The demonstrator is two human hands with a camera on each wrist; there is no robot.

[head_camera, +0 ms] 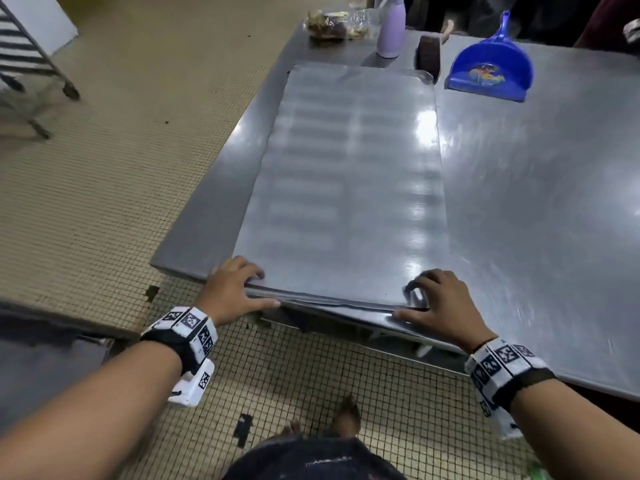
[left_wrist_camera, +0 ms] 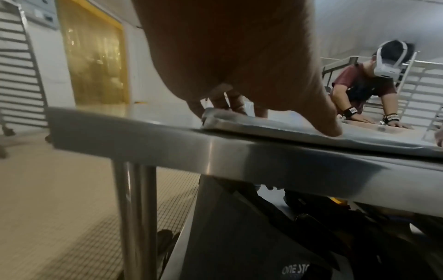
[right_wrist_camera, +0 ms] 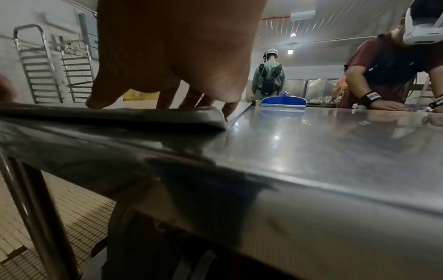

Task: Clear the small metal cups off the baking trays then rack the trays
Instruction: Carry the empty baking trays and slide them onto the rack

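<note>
Steel tray (head_camera: 349,188) lies flat on the left part of the table (head_camera: 540,202), its long axis running away from the person, near short edge at the table's front edge. Left hand (head_camera: 230,289) grips the near left corner, fingers on top, thumb along the rim; right hand (head_camera: 438,303) grips the near right corner likewise. Beyond the tray's far end stand a bottle (head_camera: 391,27) and a blue dustpan (head_camera: 491,69).

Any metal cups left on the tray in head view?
No. The baking tray is bare; left hand and right hand hold its near edge.
</note>
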